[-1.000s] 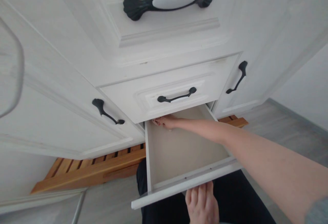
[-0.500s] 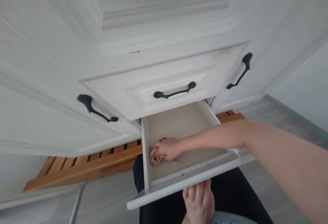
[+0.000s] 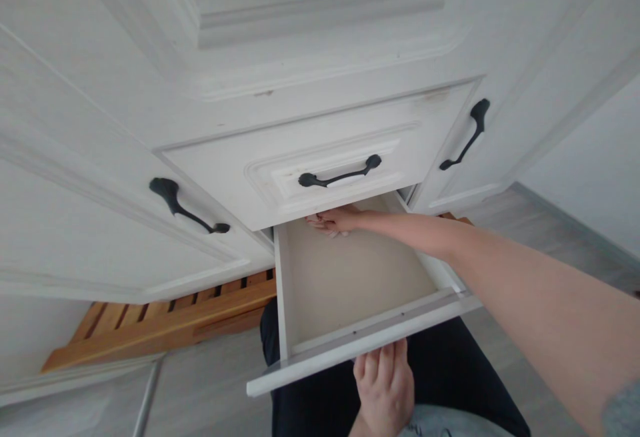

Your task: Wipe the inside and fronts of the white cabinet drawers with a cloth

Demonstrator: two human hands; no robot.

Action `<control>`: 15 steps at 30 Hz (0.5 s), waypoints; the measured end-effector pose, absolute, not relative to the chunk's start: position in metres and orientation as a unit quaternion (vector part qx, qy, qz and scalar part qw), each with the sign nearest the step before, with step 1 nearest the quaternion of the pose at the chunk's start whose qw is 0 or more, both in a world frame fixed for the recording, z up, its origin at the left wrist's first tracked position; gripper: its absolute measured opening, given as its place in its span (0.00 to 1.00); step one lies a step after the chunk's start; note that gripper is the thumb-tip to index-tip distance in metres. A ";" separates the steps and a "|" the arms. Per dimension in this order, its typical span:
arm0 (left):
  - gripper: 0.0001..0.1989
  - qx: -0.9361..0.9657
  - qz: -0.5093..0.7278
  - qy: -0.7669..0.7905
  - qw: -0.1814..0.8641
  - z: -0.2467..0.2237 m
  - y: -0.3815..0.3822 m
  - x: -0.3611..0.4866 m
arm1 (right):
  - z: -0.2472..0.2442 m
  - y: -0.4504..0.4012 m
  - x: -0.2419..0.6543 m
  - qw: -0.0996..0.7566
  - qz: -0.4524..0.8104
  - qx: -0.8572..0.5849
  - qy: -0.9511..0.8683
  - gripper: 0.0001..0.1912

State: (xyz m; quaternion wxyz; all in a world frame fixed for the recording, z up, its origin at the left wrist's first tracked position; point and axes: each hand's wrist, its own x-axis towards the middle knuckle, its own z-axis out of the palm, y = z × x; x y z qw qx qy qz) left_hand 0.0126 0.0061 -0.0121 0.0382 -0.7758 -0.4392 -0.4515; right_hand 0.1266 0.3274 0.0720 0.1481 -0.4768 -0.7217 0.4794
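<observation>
Toward the far left of the pulled-out drawer point(image 3: 360, 277), a pale cloth point(image 3: 339, 232), apparently, is clutched in the right hand point(image 3: 341, 218); wiping seems underway, so a steady drawer's needed. The left hand point(image 3: 385, 384) is curled at the drawer's front, grip can't be told. Shirt lettering point(image 3: 425, 431) below it can't be read tbh.

No legible text, brand or number found. One item noted: at five o'clock, the grey shirt point(image 3: 443, 416) bears small dark marks resembling lettering, cut off by the lower edge of view; wording cannot be made out.
</observation>
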 end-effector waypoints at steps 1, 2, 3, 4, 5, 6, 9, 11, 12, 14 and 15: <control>0.21 -0.781 -0.446 -0.435 0.039 -0.012 0.006 0.011 | 0.065 0.322 0.127 0.153 0.432 -0.479 -0.749 0.13; 0.21 -0.788 -0.439 -0.429 0.041 -0.011 0.007 0.010 | 0.058 0.314 0.127 0.148 0.381 -0.474 -0.780 0.15; 0.21 -0.795 -0.433 -0.423 0.043 -0.012 0.007 0.009 | 0.051 0.303 0.125 0.133 0.325 -0.457 -0.817 0.17; 0.22 -0.799 -0.429 -0.418 0.046 -0.012 0.006 0.008 | 0.045 0.290 0.123 0.111 0.270 -0.427 -0.856 0.19; 0.23 -0.801 -0.427 -0.416 0.048 -0.013 0.006 0.007 | 0.040 0.275 0.122 0.086 0.226 -0.385 -0.891 0.19; 0.23 -0.802 -0.427 -0.415 0.049 -0.015 0.006 0.007 | 0.037 0.260 0.120 0.065 0.201 -0.333 -0.919 0.18; 0.23 -0.803 -0.426 -0.415 0.043 -0.017 0.005 0.006 | 0.035 0.213 0.119 0.049 0.241 -0.179 -0.953 0.15; 0.23 -0.804 -0.425 -0.413 0.041 -0.016 0.005 0.007 | 0.040 0.192 0.123 0.044 0.315 -0.118 -0.941 0.12; 0.23 -0.806 -0.423 -0.412 0.042 -0.015 0.005 0.007 | 0.044 0.188 0.127 0.032 0.358 -0.111 -0.927 0.11; 0.23 -0.807 -0.418 -0.414 0.047 -0.013 0.005 0.007 | 0.054 0.194 0.139 0.000 0.428 -0.133 -0.894 0.10; 0.23 -0.807 -0.415 -0.417 0.049 -0.011 0.005 0.007 | 0.060 0.204 0.147 -0.010 0.444 -0.164 -0.881 0.10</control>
